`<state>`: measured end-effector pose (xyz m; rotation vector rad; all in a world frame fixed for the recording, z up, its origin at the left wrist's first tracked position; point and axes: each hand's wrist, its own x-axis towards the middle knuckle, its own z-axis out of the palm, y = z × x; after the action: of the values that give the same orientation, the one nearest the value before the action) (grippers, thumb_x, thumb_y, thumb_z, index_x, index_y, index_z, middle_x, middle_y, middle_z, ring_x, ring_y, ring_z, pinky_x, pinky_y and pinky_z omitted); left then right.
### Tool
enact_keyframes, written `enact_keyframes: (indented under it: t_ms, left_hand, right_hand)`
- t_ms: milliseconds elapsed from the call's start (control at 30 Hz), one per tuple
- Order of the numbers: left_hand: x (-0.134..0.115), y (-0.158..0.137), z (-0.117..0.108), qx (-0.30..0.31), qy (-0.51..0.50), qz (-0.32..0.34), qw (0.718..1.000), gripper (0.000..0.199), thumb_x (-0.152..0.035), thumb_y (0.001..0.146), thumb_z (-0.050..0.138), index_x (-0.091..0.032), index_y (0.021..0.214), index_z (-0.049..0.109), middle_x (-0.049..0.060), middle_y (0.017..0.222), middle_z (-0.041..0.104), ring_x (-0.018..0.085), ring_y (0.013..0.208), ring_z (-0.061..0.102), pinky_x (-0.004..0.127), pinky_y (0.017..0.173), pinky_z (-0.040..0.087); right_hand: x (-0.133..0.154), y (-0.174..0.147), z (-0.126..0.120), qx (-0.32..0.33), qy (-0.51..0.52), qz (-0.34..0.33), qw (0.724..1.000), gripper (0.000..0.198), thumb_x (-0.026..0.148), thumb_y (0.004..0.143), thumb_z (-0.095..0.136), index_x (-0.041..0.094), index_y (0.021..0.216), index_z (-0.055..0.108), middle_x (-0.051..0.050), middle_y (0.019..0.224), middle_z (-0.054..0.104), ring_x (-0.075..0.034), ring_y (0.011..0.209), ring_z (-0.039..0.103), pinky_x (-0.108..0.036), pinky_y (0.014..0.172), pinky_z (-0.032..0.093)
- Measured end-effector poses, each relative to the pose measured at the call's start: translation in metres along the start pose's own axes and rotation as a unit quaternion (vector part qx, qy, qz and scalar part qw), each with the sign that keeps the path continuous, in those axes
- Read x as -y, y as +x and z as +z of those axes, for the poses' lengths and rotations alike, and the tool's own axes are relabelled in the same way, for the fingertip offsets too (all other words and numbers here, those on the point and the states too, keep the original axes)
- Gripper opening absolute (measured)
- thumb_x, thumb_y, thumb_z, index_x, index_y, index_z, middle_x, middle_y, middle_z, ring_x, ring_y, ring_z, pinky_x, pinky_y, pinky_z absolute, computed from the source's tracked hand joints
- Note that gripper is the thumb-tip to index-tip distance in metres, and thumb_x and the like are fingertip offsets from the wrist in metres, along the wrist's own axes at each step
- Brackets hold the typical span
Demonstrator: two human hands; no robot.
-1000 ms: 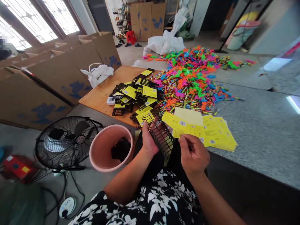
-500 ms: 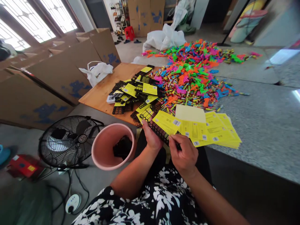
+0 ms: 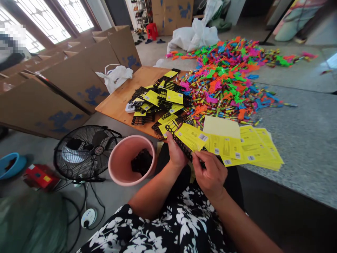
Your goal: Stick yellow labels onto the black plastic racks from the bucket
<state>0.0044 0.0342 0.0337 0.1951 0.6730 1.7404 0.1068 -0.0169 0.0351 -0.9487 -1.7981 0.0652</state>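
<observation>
My left hand (image 3: 177, 151) is closed round a black plastic grid frame (image 3: 171, 127), holding it tilted over my lap. Against the frame lies a yellow printed card (image 3: 191, 136) with a barcode. The thumb and fingers of my right hand (image 3: 209, 172) pinch at the card's lower edge, next to the frame's near end. Just right of my hands, a stack of yellow cards (image 3: 259, 147) is fanned along the table edge, with a pale blank card (image 3: 221, 127) on top. Beyond my left hand are piled black frames with yellow cards (image 3: 151, 98).
A heap of colourful toy guns and small tubes (image 3: 223, 84) covers the grey tabletop (image 3: 302, 140). A pink bucket (image 3: 131, 138) with black pieces inside stands at my left, beside a floor fan (image 3: 86, 151). Cardboard boxes (image 3: 76, 77) line the left side; a white bag (image 3: 116, 77) sits on the wooden board.
The whole view has shifted slightly, so everything appears further right. Both hands keep the frame and the card in nearly the same hold.
</observation>
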Motion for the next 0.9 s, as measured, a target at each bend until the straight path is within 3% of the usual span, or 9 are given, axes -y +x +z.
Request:
enact_keyframes:
  t_ms: [400, 900]
  left_hand:
    - [-0.0043, 0.0002, 0.0021, 0.017, -0.003, 0.003, 1.000, 0.071, -0.066, 0.102, 0.023, -0.018, 0.126, 0.068, 0.012, 0.126, 0.072, 0.030, 0.130, 0.062, 0.041, 0.105, 0.053]
    - [-0.0071, 0.0000, 0.0021, 0.023, 0.002, -0.043, 0.999, 0.071, -0.076, 0.097, 0.033, -0.020, 0.124, 0.068, 0.011, 0.124, 0.073, 0.030, 0.127, 0.064, 0.042, 0.105, 0.053]
  right_hand:
    - [-0.0028, -0.0061, 0.0045, 0.031, -0.009, 0.008, 0.999, 0.019, 0.008, 0.091, 0.072, 0.018, 0.106, 0.066, -0.006, 0.093, 0.074, -0.018, 0.086, 0.070, -0.031, 0.083, 0.059]
    - [0.0021, -0.0086, 0.0060, 0.049, -0.023, 0.005, 0.999, 0.013, 0.013, 0.093, 0.071, 0.019, 0.104, 0.068, -0.006, 0.093, 0.073, -0.019, 0.085, 0.069, -0.033, 0.082, 0.057]
